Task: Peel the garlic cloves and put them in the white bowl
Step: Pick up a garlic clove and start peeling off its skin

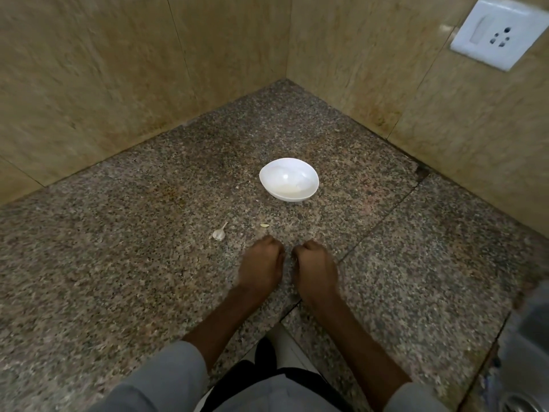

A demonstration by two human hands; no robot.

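With your knuckles turned up at the camera, your left hand [261,263] and right hand [315,270] sit almost side by side. There's only a narrow gap between them, and the fingers are curled down and under, out of sight. That reads as a peeling posture, both sets of fingertips meeting low over the counter. But I cannot tell whether a clove is pinched in there, or whether either hand holds anything at all, because the backs of the hands hide it. Your grey sleeves [166,379] stop short of the wrists, sensibly clear of the work.

Just beyond your left knuckles, at twelve o'clock, lies a small pale scrap [264,225]. It could be skin or a clove; it's too small to call. Out at ten o'clock from the hands is the garlic [219,234], a small white piece with its stalk pointing up and away. It rests alone on the granite counter [118,278], near enough, I'd judge, for the left hand to fetch without a stretch.

Farther out at twelve o'clock, well apart from the hands, the white bowl [289,179] stands upright. It looks bare inside, though glare makes that hard to swear to. It sits dead ahead, likely so that either hand can drop into it. Tiled walls meet in the corner beyond, and there's a wall socket [502,31] at two o'clock.
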